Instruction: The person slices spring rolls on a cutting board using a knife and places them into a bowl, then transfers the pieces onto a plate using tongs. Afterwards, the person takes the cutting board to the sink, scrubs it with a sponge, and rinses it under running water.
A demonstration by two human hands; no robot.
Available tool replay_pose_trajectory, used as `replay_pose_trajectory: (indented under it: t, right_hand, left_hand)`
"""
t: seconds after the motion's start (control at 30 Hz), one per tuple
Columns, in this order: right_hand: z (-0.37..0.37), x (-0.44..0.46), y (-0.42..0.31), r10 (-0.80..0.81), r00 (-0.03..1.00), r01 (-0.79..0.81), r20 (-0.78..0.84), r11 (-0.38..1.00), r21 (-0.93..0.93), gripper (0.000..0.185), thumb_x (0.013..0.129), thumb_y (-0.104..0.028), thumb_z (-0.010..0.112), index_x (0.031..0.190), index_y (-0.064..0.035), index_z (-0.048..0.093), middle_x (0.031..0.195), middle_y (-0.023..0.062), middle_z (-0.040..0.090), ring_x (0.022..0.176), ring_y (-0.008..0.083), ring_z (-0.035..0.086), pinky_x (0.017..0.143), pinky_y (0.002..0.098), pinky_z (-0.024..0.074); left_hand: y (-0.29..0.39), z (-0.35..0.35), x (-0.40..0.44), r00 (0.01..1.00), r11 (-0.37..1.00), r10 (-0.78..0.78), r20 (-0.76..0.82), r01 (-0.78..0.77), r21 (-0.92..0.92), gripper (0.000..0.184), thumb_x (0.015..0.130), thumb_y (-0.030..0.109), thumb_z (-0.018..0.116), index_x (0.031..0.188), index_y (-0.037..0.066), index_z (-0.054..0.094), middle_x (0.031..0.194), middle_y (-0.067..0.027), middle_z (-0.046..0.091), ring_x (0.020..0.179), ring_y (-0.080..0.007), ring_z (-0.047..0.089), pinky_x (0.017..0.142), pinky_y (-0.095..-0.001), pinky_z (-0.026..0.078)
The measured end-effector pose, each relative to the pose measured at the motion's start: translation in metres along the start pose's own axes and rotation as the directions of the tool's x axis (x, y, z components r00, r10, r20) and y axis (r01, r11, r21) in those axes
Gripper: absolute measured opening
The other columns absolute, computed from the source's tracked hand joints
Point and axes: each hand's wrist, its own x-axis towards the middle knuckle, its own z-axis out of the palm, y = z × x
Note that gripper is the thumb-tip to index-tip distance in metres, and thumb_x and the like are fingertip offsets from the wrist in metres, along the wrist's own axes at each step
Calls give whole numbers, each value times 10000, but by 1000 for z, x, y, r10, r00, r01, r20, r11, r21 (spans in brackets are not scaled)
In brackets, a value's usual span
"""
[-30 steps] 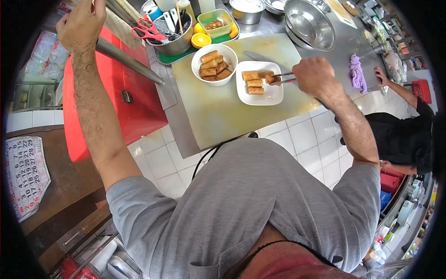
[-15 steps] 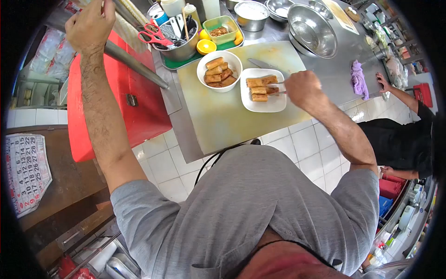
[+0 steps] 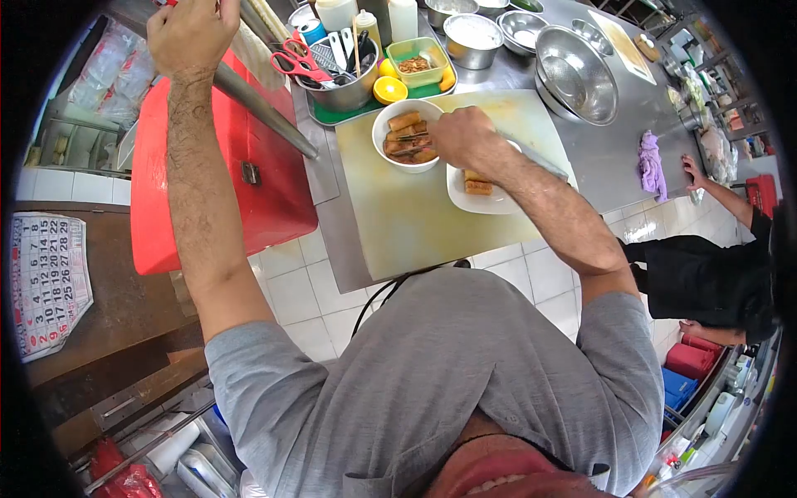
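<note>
2 white vessels are sitting side by side on the cutting board point(image 3: 398, 224), which is lying on the steel bench point(image 3: 599, 158): a round bowl point(image 3: 397, 165) and a square dish point(image 3: 501, 202). Several browned rolls point(image 3: 405, 122) are lying in the bowl, and others are resting in the dish, partly hidden under the right forearm. The right hand point(image 3: 466, 138) is holding metal tongs point(image 3: 414, 136), its fingers wrapping closely round them, and the tips are lying over the bowl's rolls; whether they are pinching a roll, I cannot tell. The left hand point(image 3: 195, 37) is hanging high near the metal pole point(image 3: 274, 116), fingers curling inward; what they are gripping, if anything, is not showing. Good handling is probably calling for light pressure across each roll's middle, since hard squeezing could be splitting the wrapper. Keeping the tips low whenever opening them, and holding the forearm clear of the dish, should be sparing neighbouring rolls.
</note>
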Motion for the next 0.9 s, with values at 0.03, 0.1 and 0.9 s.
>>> replay_pose_trajectory:
  t: [0.03, 0.1, 0.9]
  right_hand:
    - [3, 4, -4, -12, 1000, 13, 25, 1000, -5, 186, 807, -193, 550, 883, -76, 673, 870, 100, 668, 832, 215, 650, 675, 343, 513]
    - [8, 10, -10, -15, 1000, 15, 16, 1000, -12, 184, 807, -193, 549, 879, -78, 674, 872, 95, 669, 834, 210, 649, 679, 343, 512]
    - [25, -137, 39, 226, 963, -185, 148, 951, -247, 119, 771, -122, 569, 784, -98, 685, 787, 48, 666, 787, 184, 646, 639, 310, 509]
  left_hand:
    - [-1, 2, 0, 1000, 1000, 15, -25, -15, 0, 68, 728, 90, 606, 795, 83, 601, 705, -55, 614, 643, -199, 568, 657, -338, 358]
    - [-2, 2, -2, 999, 1000, 31, -43, -31, -3, 67, 729, 91, 606, 796, 82, 604, 708, -55, 616, 645, -200, 568, 657, -337, 358]
    - [-28, 22, -11, 996, 957, 90, 3, -88, 277, 66, 728, 321, 631, 747, 278, 679, 598, 158, 604, 508, -25, 545, 543, -192, 374]
